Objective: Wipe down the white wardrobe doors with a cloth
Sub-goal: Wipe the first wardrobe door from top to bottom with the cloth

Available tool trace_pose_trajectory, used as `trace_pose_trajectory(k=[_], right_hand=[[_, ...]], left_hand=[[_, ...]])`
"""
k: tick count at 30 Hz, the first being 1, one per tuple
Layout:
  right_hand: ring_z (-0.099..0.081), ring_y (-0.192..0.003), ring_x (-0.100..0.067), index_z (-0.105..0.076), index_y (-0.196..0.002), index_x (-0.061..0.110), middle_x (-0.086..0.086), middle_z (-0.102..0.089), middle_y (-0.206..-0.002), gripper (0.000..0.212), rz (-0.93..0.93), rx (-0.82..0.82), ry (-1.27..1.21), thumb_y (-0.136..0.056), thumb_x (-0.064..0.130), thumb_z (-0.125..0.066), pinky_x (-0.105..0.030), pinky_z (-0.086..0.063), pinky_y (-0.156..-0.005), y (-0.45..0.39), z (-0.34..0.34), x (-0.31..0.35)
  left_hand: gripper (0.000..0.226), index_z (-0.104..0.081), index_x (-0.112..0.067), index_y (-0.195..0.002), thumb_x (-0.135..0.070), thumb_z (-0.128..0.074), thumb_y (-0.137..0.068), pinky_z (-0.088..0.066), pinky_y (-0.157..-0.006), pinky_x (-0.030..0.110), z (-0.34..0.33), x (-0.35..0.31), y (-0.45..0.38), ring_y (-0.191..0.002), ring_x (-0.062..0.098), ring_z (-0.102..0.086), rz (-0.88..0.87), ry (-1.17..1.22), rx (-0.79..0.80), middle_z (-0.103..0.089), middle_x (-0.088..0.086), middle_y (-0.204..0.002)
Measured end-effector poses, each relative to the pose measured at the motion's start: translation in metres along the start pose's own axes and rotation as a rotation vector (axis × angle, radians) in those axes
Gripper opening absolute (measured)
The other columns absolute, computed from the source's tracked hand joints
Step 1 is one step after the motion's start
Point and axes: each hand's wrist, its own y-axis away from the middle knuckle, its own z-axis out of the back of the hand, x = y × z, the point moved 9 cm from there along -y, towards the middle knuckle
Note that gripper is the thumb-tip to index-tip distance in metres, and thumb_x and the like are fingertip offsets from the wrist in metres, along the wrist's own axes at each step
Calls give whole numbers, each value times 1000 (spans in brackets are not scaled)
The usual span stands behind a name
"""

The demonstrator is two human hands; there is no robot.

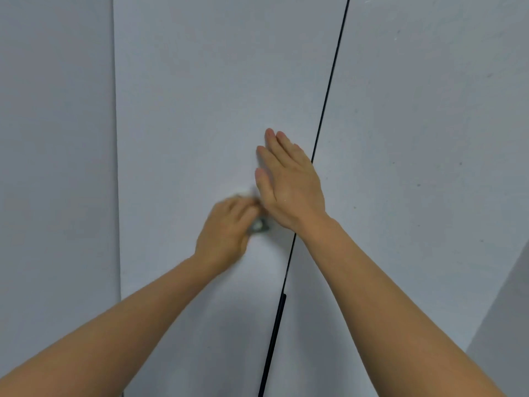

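I stand close to the white wardrobe, with both bare forearms reaching up and forward to its doors. My left hand (pixel 226 230) is blurred; its fingers (pixel 242 206) are curled round a small cloth (pixel 259 226), of which only a crumpled grey and pale bit shows at the thumb side, pressed against the left door (pixel 200 96). So little of the cloth shows, and so smeared, that I cannot tell its long axis or which way it points. The cloth sits in the lower middle part of that door, near its right edge and just left of the dark gap (pixel 329 90) between the doors. My right hand (pixel 289 181) lies flat on the same door just above and to the right of the cloth, fingers straight and close together, pointing up and a little to the left, holding nothing; its outer edge crosses the gap. The gap runs as a thin black line, leaning from the upper right down toward the lower middle, and it thickens low down. The right door (pixel 429 124) carries a few faint dark specks. To the left of the left door a plain pale panel (pixel 57 138) stands beyond a straight vertical edge.
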Motion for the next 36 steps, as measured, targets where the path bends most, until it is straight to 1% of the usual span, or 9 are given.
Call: trace_pose_trajectory(k=[2,3,10,18,25,28,31,33,36], right_hand=[[-2,-159,-14,-35,-158,17,0,-10,-172,60,19,99,-46,-109,47,-24,-36,-4,-130,1,0,-2],[-2,-159,-13,-33,-159,17,0,-9,-172,58,35,125,-60,-110,47,-25,-36,-4,-130,-1,2,-4],[-38,-148,-31,-55,-145,12,-11,-44,-159,56,223,-92,295,-90,6,-64,-42,-26,-121,8,19,-27],[-31,-153,-29,-48,-151,13,-8,-37,-164,55,239,-152,403,-98,18,-61,-52,-22,-125,15,22,-45],[-32,-153,-26,-48,-151,15,-6,-36,-164,54,195,-130,402,-99,19,-61,-55,-22,-125,17,18,-41],[-34,-152,-25,-50,-150,17,-4,-39,-163,46,188,-135,377,-105,21,-47,-54,-22,-125,13,18,-45],[-31,-154,-25,-47,-153,17,-3,-37,-164,53,186,-108,372,-101,4,-49,-52,-17,-126,14,15,-49],[-28,-155,-25,-44,-154,16,-3,-34,-165,69,186,-64,361,-91,-10,-42,-50,-13,-127,16,14,-52],[-29,-155,-25,-47,-153,16,-2,-36,-164,77,181,-75,350,-82,-11,-31,-50,-13,-128,16,19,-51]], left_hand=[[37,-58,-11,-127,-8,-63,-90,-41,-102,39,9,31,-9,-118,29,-53,314,15,-102,-56,4,-132],[38,-57,-9,-128,-8,-63,-90,-40,-103,41,5,29,-8,-120,31,-53,345,14,-106,-56,6,-133],[24,-72,-17,-122,-16,-60,-101,-46,-96,39,-25,-26,39,-114,30,-58,-288,-32,158,-65,8,-131],[34,-68,-27,-124,-29,-64,-91,-42,-89,44,-11,-3,8,-107,33,-53,-10,-44,83,-54,10,-130],[29,-66,-30,-123,-17,-56,-100,-40,-78,41,-34,-38,26,-105,27,-52,-454,-105,123,-51,2,-128],[25,-69,-34,-121,-27,-63,-98,-39,-79,42,8,14,-40,-106,30,-52,-126,-106,-73,-51,0,-128],[35,-68,-32,-119,-25,-71,-85,-35,-83,41,31,54,-82,-105,34,-52,163,-57,-137,-56,7,-126],[24,-72,-28,-115,-26,-68,-91,-41,-82,40,21,33,-72,-101,31,-57,59,-35,-73,-63,6,-120],[19,-72,-25,-110,-20,-56,-101,-48,-81,38,-21,-28,0,-98,24,-61,-353,55,149,-69,0,-116]])
